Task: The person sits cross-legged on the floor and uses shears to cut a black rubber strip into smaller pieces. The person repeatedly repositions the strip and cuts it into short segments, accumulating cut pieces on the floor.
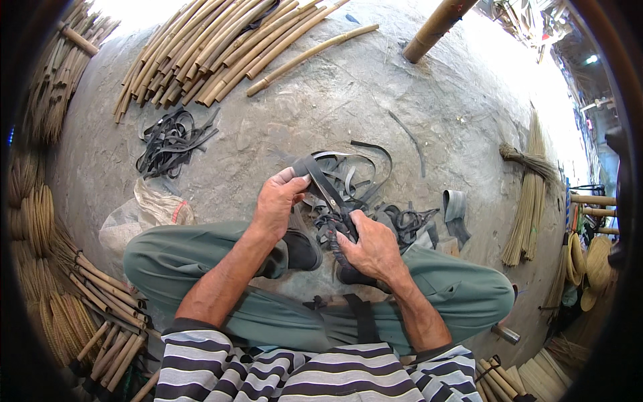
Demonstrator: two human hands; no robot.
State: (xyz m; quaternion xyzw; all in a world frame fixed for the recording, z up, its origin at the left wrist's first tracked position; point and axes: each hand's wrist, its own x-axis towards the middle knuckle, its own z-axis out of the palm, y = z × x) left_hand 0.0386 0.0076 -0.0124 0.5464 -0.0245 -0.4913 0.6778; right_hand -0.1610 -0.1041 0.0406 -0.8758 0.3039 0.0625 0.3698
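Head view: our left hand [273,204] pinches a flat black rubbery strip [304,165] between thumb and fingers; just right of it, our right hand [372,246] grips dark-handled metal scissors [333,202].

From midway between the left grip [278,201] and right grip [372,244], spanned by a strap [321,178], the floor [268,130] carries poles [214,53] at 11 o'clock, a strip heap [173,144] at 10, a sack [157,204] at 9. A post [435,33] stands at 1; an offcut [455,214] lies at 3, a bristle bundle [532,201] beyond it. Strips [402,220] spread just ahead of the shoes [303,252].
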